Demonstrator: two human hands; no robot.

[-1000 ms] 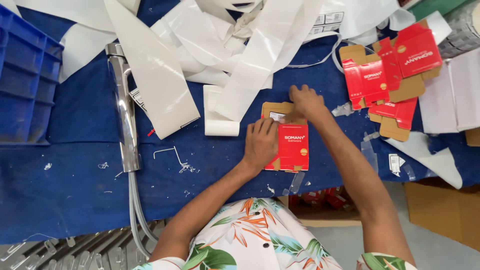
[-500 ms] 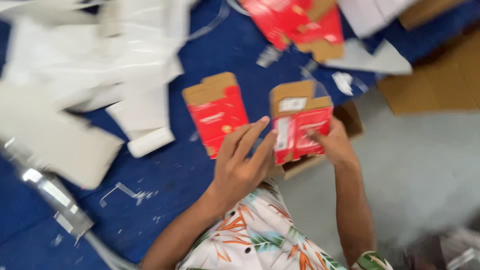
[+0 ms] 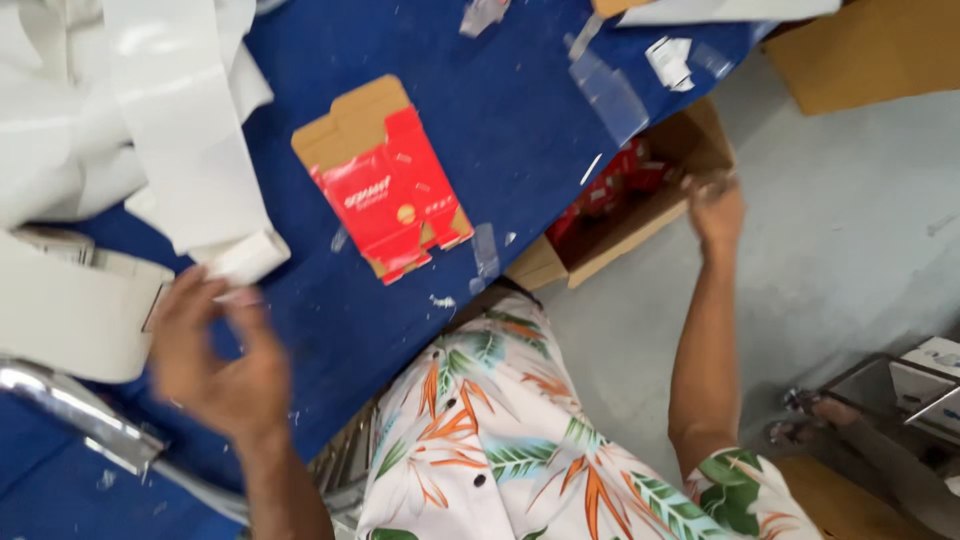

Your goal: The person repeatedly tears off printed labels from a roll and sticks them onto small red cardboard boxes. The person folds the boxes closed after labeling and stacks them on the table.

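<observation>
My left hand [image 3: 215, 365] is at the lower left of the blue table [image 3: 520, 130]. Its blurred fingertips touch the curled end of a white label strip [image 3: 240, 260], and I cannot tell whether they pinch it. My right hand [image 3: 715, 205] is off the table's right edge, above an open cardboard box [image 3: 640, 215] on the floor that holds red cartons [image 3: 600, 195]. Nothing shows in that hand. A flat red and brown carton [image 3: 385, 185] lies on the table between my hands, touched by neither.
White backing paper [image 3: 170, 120] is heaped at the upper left. A chrome bar [image 3: 70, 410] crosses the lower left corner. Clear tape scraps [image 3: 610, 85] litter the table's right side. Another brown box [image 3: 870, 45] sits at the upper right, and a wire rack [image 3: 900, 390] at the right.
My right hand carried the red carton off the table toward the floor box and no longer shows it. My left hand moved left to the white strip. The view swung right.
</observation>
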